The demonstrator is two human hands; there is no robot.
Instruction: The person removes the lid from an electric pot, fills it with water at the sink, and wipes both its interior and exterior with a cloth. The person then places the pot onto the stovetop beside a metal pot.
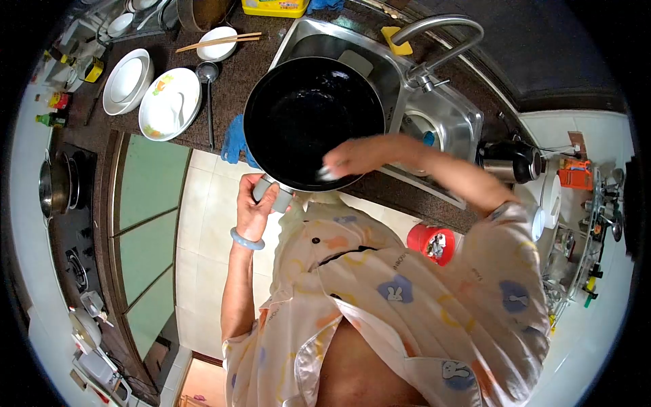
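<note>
A large black wok [308, 115] is tilted over the edge of the left sink basin, its inside facing me and looking wet. My left hand [253, 207] is closed round its near grey handle [271, 195]. A second grey handle [357, 62] sticks out at the far rim. Inside the wok's lower right part, my right hand [359, 157] presses a small whitish thing [328, 174] against the surface. Motion blur and my fingers hide what kind of thing it is. Beside the wok's left rim hangs a blue cloth [234, 141] at the counter's edge.
Behind the wok is a steel sink [298, 42] with a curved faucet [441, 24]. Left of it stand a floral plate [160, 102], stacked bowls [126, 81], a ladle [209, 102] and chopsticks [218, 42] across a bowl. A kettle [508, 159] and a red bin [422, 237] are at right.
</note>
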